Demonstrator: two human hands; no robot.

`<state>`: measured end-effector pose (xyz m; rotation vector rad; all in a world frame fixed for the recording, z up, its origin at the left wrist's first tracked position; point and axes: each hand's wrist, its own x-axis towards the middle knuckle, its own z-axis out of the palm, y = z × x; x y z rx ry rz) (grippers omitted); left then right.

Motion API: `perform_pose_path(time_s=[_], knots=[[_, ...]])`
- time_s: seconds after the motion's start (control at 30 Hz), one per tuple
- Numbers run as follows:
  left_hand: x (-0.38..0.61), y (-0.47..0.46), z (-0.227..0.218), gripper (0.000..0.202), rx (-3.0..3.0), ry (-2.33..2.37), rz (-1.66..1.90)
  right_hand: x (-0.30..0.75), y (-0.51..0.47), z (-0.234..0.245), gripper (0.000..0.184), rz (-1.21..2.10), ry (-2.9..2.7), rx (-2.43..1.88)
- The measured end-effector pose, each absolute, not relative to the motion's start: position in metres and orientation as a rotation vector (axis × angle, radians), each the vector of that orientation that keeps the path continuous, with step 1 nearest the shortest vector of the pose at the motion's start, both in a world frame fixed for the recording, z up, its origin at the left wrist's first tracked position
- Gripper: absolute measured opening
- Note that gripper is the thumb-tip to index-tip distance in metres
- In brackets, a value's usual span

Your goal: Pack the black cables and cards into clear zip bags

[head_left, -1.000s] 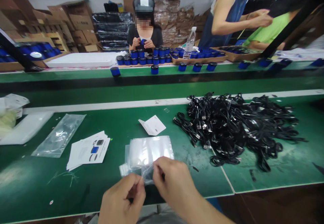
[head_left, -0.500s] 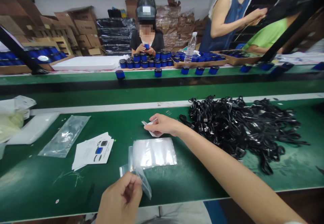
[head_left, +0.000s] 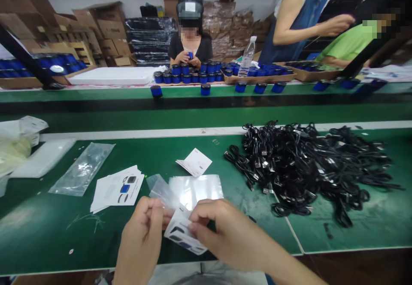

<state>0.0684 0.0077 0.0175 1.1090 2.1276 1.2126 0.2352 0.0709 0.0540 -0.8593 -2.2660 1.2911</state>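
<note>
My left hand (head_left: 141,233) pinches a small clear plastic bag (head_left: 161,190), which sticks up past the fingertips. Close beside it, my right hand (head_left: 225,229) grips a printed leaflet (head_left: 183,235) showing dark and blue product pictures. The leaflet's upper left edge meets the bag near the left fingers; whether it is inside cannot be told. Just beyond the hands lies a stack of clear bags (head_left: 196,188), with a few folded leaflets (head_left: 196,162) behind it. A dark bit shows behind my right hand, too hidden to name.
A leaflet pile (head_left: 117,188) and a larger clear bag (head_left: 83,169) lie left. Black USB cables (head_left: 299,165) are heaped right. Blue jars with black lids (head_left: 186,78) line the far side, where a co-worker (head_left: 190,46) holds one. A plastic bottle (head_left: 247,57) stands there.
My right hand has come back from the far leaflets toward my left hand, bringing one leaflet. The bag in my left hand now points up and away. The view has shifted slightly.
</note>
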Motion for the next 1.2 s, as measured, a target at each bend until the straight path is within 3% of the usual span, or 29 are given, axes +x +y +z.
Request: perform_pose_path(time_s=[0.1, 0.17, 0.27, 0.4, 0.5, 0.6, 0.73, 0.97, 1.07, 1.2], knots=[[0.071, 0.010, 0.017, 0.031, 1.255, 2.267, 1.177, 0.225, 0.054, 0.037, 0.021, 1.290, -2.140, -0.903], [0.069, 0.010, 0.018, 0.028, 1.249, 2.326, 1.192, 0.219, 0.044, 0.025, 0.007, 1.324, -1.897, -0.947], [0.065, 0.011, 0.019, 0.026, 1.230, 2.386, 1.229, 0.212, 0.026, 0.006, 0.044, 1.431, -1.644, -0.963], [0.069, 0.010, 0.023, 0.025, 1.232, 2.387, 1.224, 0.209, 0.011, -0.011, 0.024, 1.613, -1.689, -1.014], [0.076, 0.007, 0.025, 0.024, 1.223, 2.388, 1.198, 0.213, 0.019, -0.010, 0.023, 1.224, -1.836, -1.005], [0.082, 0.003, 0.026, 0.025, 1.261, 2.360, 1.193, 0.220, 0.031, -0.003, 0.022, 0.687, -2.028, -0.720], [0.085, -0.002, 0.019, 0.021, 1.546, 2.309, 1.215, 0.222, 0.038, 0.002, 0.026, 0.449, -2.175, -0.801], [0.096, -0.009, -0.013, 0.024, 2.307, 2.215, 1.062, 0.227, 0.041, 0.014, 0.016, 0.612, -2.406, -1.237], [0.096, -0.009, -0.015, 0.029, 2.342, 2.160, 1.072, 0.236, 0.046, 0.025, 0.015, 0.885, -2.396, -1.118], [0.087, -0.005, -0.004, 0.017, 2.481, 2.036, 1.102, 0.243, 0.052, 0.027, 0.025, 1.049, -2.269, -0.950]])
